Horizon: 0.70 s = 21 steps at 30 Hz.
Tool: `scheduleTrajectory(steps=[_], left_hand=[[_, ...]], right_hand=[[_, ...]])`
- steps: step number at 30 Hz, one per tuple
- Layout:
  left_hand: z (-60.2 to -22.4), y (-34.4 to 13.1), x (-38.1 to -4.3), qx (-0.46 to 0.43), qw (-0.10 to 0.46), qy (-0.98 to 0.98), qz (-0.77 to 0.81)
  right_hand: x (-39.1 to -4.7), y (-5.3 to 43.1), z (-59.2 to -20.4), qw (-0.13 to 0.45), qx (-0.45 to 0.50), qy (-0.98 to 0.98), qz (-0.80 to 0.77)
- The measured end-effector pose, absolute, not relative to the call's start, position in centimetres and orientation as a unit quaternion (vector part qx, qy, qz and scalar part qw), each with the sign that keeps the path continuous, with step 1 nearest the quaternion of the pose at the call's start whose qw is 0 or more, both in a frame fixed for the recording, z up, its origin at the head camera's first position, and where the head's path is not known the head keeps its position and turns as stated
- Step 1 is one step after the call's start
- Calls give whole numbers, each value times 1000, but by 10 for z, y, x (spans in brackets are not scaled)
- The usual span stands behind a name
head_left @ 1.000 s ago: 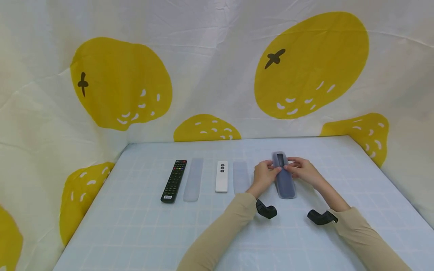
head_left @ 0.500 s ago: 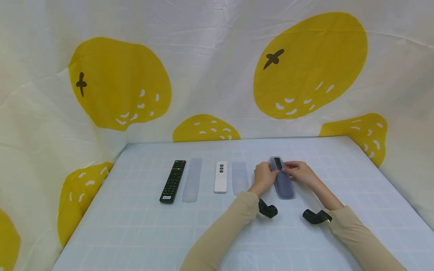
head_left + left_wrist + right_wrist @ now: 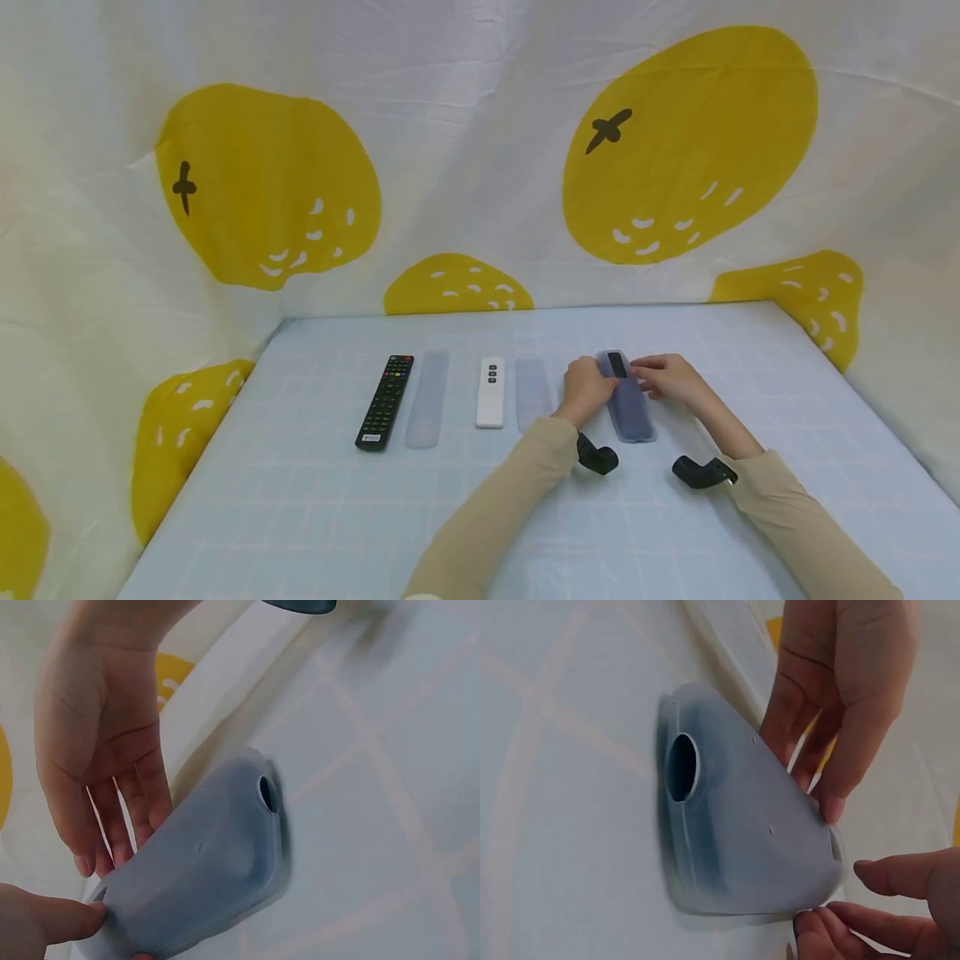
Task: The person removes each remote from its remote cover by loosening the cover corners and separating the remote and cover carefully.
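A blue-grey translucent remote-control cover (image 3: 631, 412) lies on the table at the right in the head view, a dark patch showing near its far end. My left hand (image 3: 588, 390) pinches its far left side; in the left wrist view the thumb (image 3: 79, 919) presses on top and a fingertip shows below the edge. My right hand (image 3: 670, 382) is at the far right edge. In the right wrist view its fingertips (image 3: 817, 934) are by the cover's edge, and its thumb (image 3: 892, 875) is apart from it. A round hole pierces the near end.
Left of the hands lie a clear sleeve (image 3: 532, 393), a white remote (image 3: 491, 393), a longer clear sleeve (image 3: 428, 400) and a black remote (image 3: 385, 403). A pale checked cloth (image 3: 300, 492) covers the table; a lemon-print curtain (image 3: 465, 183) hangs behind.
The cover's far end has come slightly nearer and lower. My right thumb, earlier on the cover's top, has drawn off to its right edge. My left hand still holds on.
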<state>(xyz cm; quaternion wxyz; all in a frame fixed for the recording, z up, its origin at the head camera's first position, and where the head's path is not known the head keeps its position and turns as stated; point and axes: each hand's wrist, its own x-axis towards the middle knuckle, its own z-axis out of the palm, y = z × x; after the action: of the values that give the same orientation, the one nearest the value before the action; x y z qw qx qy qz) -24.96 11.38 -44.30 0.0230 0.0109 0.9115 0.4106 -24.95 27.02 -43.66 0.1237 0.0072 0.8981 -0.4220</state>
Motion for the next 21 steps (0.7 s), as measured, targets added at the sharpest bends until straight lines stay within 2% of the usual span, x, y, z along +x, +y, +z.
scheduleTrajectory(steps=[8,13,21], left_hand=[[-436,112,-262,10,16,927,376],[-438,113,-267,7,30,926,376],[-439,113,-274,15,12,928,371]], right_hand=[[-265,274,-440,118,19,901,-418],[-270,274,-443,115,16,905,-409],[-272,274,-441,116,17,908,-403]])
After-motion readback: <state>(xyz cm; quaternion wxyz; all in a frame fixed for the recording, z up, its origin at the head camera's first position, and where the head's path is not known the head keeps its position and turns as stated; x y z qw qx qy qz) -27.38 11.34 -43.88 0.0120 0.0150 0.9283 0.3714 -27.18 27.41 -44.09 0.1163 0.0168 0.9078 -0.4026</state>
